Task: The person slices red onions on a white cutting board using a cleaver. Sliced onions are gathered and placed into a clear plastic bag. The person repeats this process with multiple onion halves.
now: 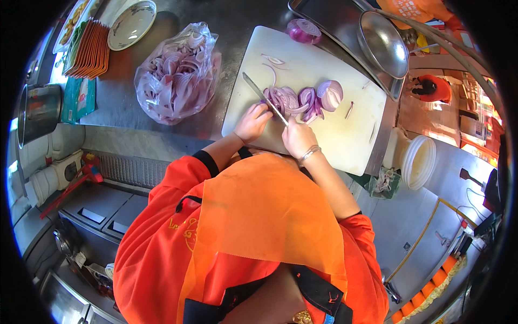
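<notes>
My right hand [299, 139] grips the handle of a kitchen knife [259, 91], whose narrow blade points up and left across the white cutting board [259, 52]. My left hand [254, 122] is at the board's near left part, fingers bent over a purple onion piece [263, 102] mostly hidden beneath them. Just right of the blade lies a heap of sliced red onion [285, 99]. Beside it are darker purple onion slices [311, 104] and a cut onion chunk [330, 95]. A few thin slivers [272, 59] are scattered on the board.
A clear plastic bag of sliced onion [178, 77] stands left of the board. Behind the board sits a cut red onion [303, 31], near a metal tray [336, 34] and a steel bowl [383, 44]. A patterned plate [132, 25] is far left; a white bucket [419, 162] stands right.
</notes>
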`<state>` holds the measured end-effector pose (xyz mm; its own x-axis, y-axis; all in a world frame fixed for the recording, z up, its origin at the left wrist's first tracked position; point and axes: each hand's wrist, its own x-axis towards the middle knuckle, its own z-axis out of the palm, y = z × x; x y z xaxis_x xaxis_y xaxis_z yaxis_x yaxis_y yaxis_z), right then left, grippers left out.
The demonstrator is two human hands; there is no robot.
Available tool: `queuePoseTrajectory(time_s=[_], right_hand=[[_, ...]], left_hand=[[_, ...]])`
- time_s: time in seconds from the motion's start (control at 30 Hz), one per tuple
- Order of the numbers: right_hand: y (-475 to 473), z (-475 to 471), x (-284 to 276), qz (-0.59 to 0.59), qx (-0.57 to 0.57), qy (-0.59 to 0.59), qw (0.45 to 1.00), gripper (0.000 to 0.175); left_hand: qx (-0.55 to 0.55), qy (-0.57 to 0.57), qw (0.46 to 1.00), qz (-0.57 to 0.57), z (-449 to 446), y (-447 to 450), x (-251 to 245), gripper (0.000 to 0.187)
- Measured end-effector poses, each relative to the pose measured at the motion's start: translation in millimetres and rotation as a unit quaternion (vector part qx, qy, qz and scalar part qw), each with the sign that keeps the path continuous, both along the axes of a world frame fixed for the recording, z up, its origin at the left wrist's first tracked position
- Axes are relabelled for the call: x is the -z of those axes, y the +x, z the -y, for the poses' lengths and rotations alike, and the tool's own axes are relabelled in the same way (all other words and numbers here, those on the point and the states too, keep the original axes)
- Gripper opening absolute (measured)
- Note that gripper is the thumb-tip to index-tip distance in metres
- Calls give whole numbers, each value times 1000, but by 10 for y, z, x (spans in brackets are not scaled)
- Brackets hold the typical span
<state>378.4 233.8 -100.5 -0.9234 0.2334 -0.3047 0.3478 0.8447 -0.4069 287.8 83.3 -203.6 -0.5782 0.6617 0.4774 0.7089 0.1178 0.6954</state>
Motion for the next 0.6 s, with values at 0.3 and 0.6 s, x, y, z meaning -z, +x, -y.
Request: queuePoseTrajectory(time_s=[0.3,0.6], right_hand=[[-128,-33,41,-23,7,-14,1000,19],[62,-65,-225,17,-13,-24,999,17]], left_hand=[[-11,31,999,-16,-3,-18,-9,22],[0,12,1000,-6,21,-15,-14,25]])
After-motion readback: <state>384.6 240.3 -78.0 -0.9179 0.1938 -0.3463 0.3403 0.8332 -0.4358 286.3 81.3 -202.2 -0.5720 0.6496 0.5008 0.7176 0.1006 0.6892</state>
